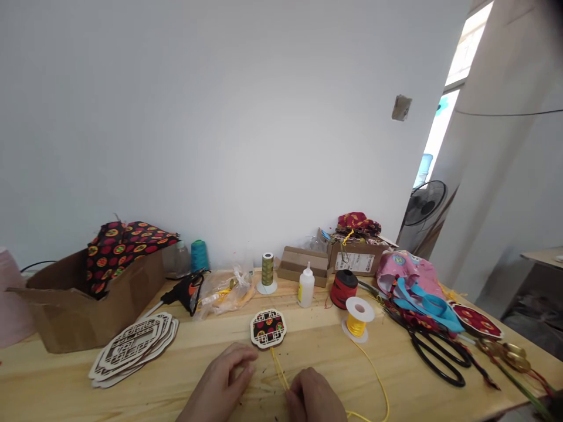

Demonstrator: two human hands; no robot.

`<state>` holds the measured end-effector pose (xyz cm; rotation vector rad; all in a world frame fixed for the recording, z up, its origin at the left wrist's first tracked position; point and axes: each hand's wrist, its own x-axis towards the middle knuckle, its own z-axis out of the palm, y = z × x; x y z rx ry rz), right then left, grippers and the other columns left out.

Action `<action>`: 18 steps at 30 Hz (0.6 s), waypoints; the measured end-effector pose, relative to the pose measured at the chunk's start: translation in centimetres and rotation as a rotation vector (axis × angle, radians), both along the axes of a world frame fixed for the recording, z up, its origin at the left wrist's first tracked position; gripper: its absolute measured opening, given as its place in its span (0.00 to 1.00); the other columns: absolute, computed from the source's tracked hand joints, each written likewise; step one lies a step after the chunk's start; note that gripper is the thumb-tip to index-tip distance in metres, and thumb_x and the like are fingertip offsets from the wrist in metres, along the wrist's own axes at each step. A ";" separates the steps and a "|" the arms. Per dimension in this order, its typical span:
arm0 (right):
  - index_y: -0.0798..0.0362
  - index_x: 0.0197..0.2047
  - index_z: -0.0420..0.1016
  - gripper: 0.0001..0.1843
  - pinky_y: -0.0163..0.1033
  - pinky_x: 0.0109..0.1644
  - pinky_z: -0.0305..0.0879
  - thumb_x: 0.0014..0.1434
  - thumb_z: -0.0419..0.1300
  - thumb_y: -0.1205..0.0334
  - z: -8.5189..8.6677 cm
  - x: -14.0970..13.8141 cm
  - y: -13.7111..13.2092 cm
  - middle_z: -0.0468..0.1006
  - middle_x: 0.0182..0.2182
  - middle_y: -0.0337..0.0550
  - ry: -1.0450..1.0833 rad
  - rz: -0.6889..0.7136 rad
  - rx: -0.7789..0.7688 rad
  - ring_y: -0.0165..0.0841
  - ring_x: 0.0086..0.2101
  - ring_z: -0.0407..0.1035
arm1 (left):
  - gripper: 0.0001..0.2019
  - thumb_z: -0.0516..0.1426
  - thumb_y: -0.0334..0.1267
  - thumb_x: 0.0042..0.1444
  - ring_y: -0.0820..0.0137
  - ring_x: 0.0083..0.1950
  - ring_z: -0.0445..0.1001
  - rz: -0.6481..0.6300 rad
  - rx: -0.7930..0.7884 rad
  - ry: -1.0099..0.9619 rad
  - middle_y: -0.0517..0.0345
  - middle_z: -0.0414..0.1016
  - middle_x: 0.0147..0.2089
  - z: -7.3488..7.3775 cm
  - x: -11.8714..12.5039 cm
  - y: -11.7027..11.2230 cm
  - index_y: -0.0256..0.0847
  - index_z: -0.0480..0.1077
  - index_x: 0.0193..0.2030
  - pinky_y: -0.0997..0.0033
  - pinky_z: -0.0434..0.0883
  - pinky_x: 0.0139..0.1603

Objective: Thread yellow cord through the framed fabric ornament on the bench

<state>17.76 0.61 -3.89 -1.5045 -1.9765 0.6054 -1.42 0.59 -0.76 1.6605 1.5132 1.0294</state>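
My left hand [222, 381] rests on the wooden table [65, 387] at the bottom centre, fingers curled together just below a small lattice-framed ornament [268, 328] with patterned fabric inside. My right hand [314, 398] lies beside it, fingers closed in a pinch on a yellow cord [279, 369]. That cord runs up to the ornament. A longer stretch of yellow cord [378, 375] leads to a white spool [359, 316] of the same cord.
A stack of wooden lattice frames [134, 349] lies left, by a cardboard box [83, 305] holding patterned fabric. Further back are a glue gun [185, 290], thread cones [267, 272], a glue bottle [306, 285] and a red spool [343, 288]. Black scissors [437, 351] and fabric pieces lie right.
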 end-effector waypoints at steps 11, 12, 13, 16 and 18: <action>0.53 0.26 0.59 0.31 0.31 0.22 0.51 0.36 0.53 0.30 1.7 -2.1 1.0 0.66 0.16 0.36 0.688 0.209 -0.398 0.23 0.16 0.54 | 0.29 0.50 0.67 0.38 0.65 0.24 0.72 -0.032 -0.420 -0.372 0.50 0.75 0.23 -0.7 2.5 0.7 0.38 0.66 0.25 0.70 0.63 0.23; 0.53 0.26 0.60 0.33 0.30 0.22 0.50 0.34 0.53 0.29 1.8 -2.4 0.9 0.66 0.16 0.36 0.711 0.228 -0.410 0.23 0.16 0.53 | 0.29 0.50 0.67 0.38 0.66 0.22 0.72 -0.049 -0.450 -0.397 0.52 0.74 0.20 -0.6 2.8 0.9 0.38 0.65 0.24 0.69 0.64 0.24; 0.53 0.26 0.60 0.34 0.30 0.22 0.50 0.32 0.54 0.28 1.7 -2.5 0.7 0.66 0.16 0.36 0.727 0.246 -0.417 0.22 0.16 0.53 | 0.29 0.51 0.67 0.38 0.68 0.21 0.71 -0.067 -0.471 -0.416 0.54 0.73 0.19 -0.5 3.0 1.2 0.37 0.65 0.23 0.69 0.65 0.25; 0.53 0.26 0.60 0.34 0.30 0.22 0.50 0.30 0.57 0.29 1.2 -2.8 0.6 0.67 0.17 0.35 0.743 0.286 -0.415 0.22 0.16 0.54 | 0.26 0.51 0.62 0.45 0.73 0.18 0.68 -0.107 -0.516 -0.437 0.61 0.69 0.17 -0.4 3.6 1.8 0.37 0.64 0.21 0.70 0.66 0.24; 0.53 0.26 0.62 0.33 0.30 0.22 0.50 0.30 0.60 0.31 0.5 -2.6 0.8 0.67 0.17 0.35 0.731 0.302 -0.393 0.23 0.17 0.54 | 0.21 0.50 0.54 0.53 0.76 0.18 0.66 -0.117 -0.532 -0.417 0.65 0.67 0.18 -0.5 3.7 2.1 0.36 0.65 0.23 0.72 0.66 0.23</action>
